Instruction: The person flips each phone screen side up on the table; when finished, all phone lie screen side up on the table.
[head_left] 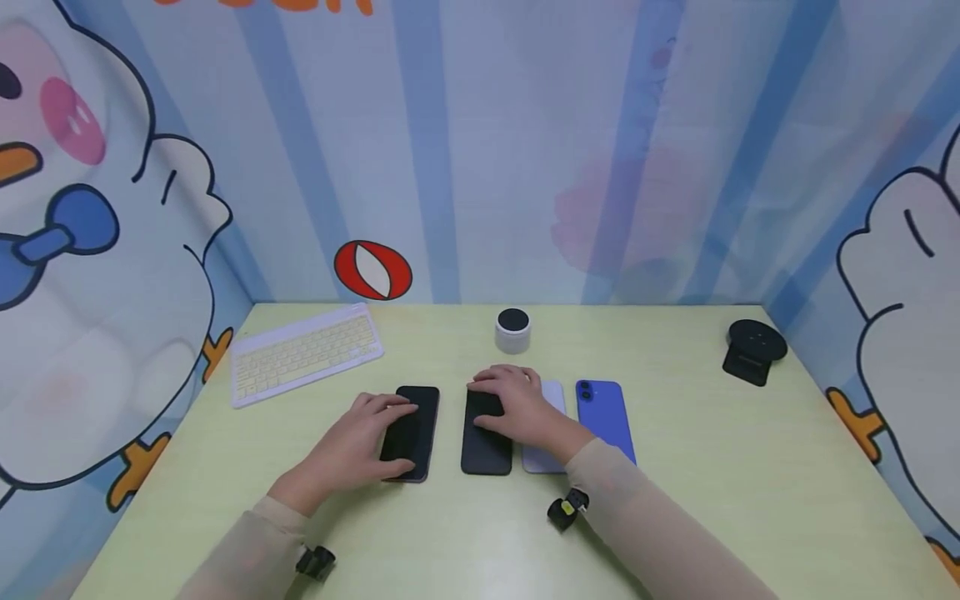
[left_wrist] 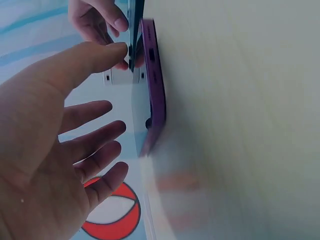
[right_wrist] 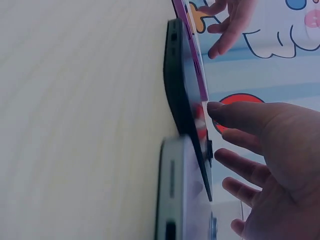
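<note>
Spreading above two phones on a pale table (head_left: 450,533), a person's two hands have their fingers loosely apart and grasp nothing. The left hand (head_left: 358,450) is over a purple-edged phone (head_left: 411,435), dark face up, left of the table's middle. Its thumb and fingers are well separated; in the left wrist view the thumb tip comes right beside the phones, but whether it touches one I cannot tell. The right hand (head_left: 517,408) is similarly open over a black phone (head_left: 486,452), near the table's middle. In the right wrist view its thumb tip is close to that phone's upper face; contact is unclear.

A pale phone (head_left: 542,461) and a blue phone (head_left: 606,412) lie to the right, partly covered by the right arm. A white keyboard (head_left: 307,354) sits at the far left corner, a white cylinder (head_left: 513,339) with a black top near the far edge's middle, and a black stand (head_left: 753,346) near the far right corner.

Orange lettering (head_left: 296,3) on the backdrop (head_left: 510,150) is cut off; the keyboard's key legends are too small to read.
</note>
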